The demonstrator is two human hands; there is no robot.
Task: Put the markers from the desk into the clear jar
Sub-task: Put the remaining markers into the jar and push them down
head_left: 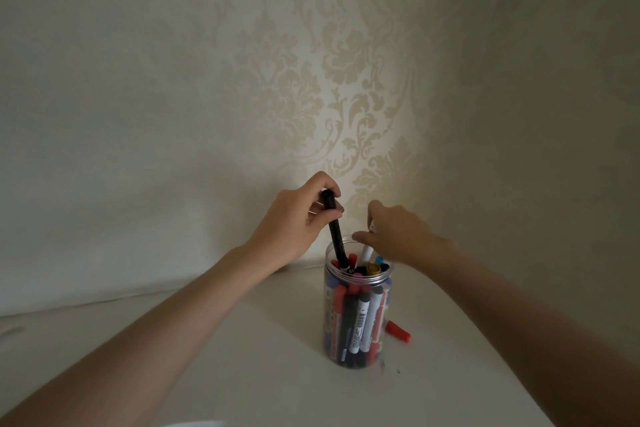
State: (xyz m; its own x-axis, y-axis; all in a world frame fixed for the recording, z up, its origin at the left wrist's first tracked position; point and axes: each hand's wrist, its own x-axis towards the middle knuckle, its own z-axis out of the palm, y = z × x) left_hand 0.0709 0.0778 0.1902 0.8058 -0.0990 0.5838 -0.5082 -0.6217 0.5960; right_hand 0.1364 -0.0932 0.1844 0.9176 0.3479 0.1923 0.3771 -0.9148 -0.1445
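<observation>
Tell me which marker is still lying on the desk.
The red-capped marker lying on the desk, right of the clear jar. All others stand in the jar or are held over it.

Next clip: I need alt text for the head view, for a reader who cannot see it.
A left hand lowers a black marker into a clear jar packed with markers on a white desk, while the right hand holds a white marker at the jar's mouth. A red marker lies on the desk behind the jar, before patterned wallpaper.

A home room: cream damask wallpaper (346,80) behind a plain white desk (242,357).
</observation>
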